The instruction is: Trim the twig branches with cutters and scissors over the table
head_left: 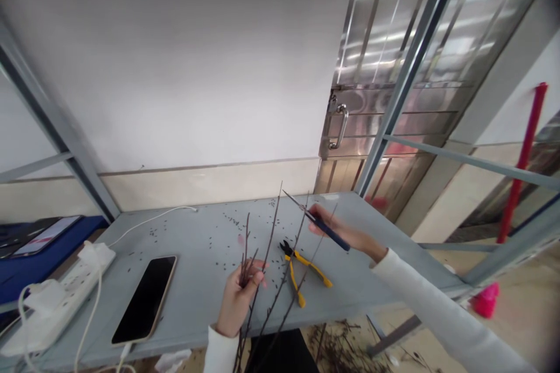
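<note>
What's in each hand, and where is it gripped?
The left hand grips a bunch of bare twigs partway along their stems; the right hand pinches a slim blue-handled pointed tool near its metal tip.

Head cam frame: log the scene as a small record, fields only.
left hand: holds thin bare twigs, upright
right hand: holds a slim dark-blue-handled pointed tool
table: grey, strewn with small dark bits
also on table: yellow-handled side cutters, black smartphone with cable, white power strip
</note>
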Tool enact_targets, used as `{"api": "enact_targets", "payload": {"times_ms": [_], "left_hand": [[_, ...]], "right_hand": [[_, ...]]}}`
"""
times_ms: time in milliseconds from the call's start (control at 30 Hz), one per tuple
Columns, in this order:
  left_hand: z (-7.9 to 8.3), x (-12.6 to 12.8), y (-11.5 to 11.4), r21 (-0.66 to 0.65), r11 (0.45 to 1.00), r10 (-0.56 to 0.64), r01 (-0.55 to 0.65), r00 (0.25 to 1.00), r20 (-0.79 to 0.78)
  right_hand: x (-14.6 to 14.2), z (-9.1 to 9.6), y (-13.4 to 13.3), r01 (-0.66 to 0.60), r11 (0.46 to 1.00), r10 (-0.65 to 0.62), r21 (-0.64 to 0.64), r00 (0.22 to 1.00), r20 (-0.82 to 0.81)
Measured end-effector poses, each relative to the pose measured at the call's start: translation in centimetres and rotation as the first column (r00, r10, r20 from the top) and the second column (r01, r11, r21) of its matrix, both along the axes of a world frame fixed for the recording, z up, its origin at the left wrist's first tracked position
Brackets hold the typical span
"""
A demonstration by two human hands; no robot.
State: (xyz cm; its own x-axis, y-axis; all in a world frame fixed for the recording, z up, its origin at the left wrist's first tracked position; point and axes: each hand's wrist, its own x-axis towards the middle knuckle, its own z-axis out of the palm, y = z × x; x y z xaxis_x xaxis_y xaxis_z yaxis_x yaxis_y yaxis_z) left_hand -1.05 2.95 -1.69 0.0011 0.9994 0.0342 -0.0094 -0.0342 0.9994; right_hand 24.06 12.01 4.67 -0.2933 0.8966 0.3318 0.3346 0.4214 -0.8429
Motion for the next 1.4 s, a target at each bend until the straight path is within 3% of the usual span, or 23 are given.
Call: {"api": "enact_targets", "payload": {"times_ms": [100, 333, 433, 533, 667, 767, 867, 933, 1000, 1133, 1267, 1400], "left_hand": [[-0.1, -0.3, -0.1, -0.024, 0.997, -0.067, 0.068, 0.997, 0.048], [0.1, -0.6, -0.5, -0.049, 0.988, -0.141, 0.147, 0.984, 0.108], [0.3, -0.7, -0.7, -0.063, 0.985, -0.153, 0.16, 0.983, 0.106], [0.4, -0.9, -0.8, -0.07, 0.985, -0.152, 0.159, 0.983, 0.104], [0.3, -1.0, -0.9, -0.069, 0.981, -0.171, 0.181, 0.976, 0.135], [0.4, -0.9, -0.9, -0.067, 0.979, -0.182, 0.193, 0.973, 0.143], [0.4, -0.9, -0.9, -0.068, 0.98, -0.177, 0.187, 0.975, 0.136], [0.3, -0.8, -0.8, -0.072, 0.98, -0.175, 0.186, 0.975, 0.134], [0.2, -0.9, -0.8, -0.075, 0.979, -0.178, 0.189, 0.975, 0.135], [0.2, -0.9, -0.9, -0.076, 0.975, -0.194, 0.207, 0.97, 0.144], [0.5, -0.7, -1.0, -0.079, 0.976, -0.192, 0.205, 0.971, 0.142], [0.7, -0.6, -1.0, -0.07, 0.974, -0.205, 0.216, 0.969, 0.137]], "right_hand": [[-0.6, 1.4, -0.2, -0.226, 0.969, 0.233, -0.102, 0.971, 0.061], [-1.2, 2.6, -0.1, -0.45, 0.877, 0.449, -0.168, 0.892, -0.046], [-0.8, 2.7, 0.0, -0.485, 0.858, 0.481, -0.17, 0.874, -0.068], [-0.1, 2.2, 0.0, -0.42, 0.899, 0.4, -0.125, 0.903, -0.159], [0.4, 0.3, 1.0, -0.098, 0.991, 0.052, -0.088, 0.905, -0.423], [0.4, -1.5, 2.0, 0.1, 0.986, -0.151, -0.136, 0.88, -0.449], [0.2, -2.9, 2.3, 0.108, 0.979, -0.168, -0.174, 0.909, -0.382], [-0.2, -3.1, 1.7, 0.057, 0.982, -0.112, -0.182, 0.945, -0.309], [-0.7, -2.6, 0.6, -0.059, 0.985, 0.025, -0.163, 0.979, -0.204], [-1.7, -0.1, -1.8, -0.303, 0.947, 0.299, -0.109, 0.953, -0.046], [-1.6, 1.6, -3.0, -0.363, 0.924, 0.364, -0.119, 0.931, -0.01], [-0.7, 1.6, -3.2, -0.366, 0.918, 0.373, -0.153, 0.928, 0.019]]}}
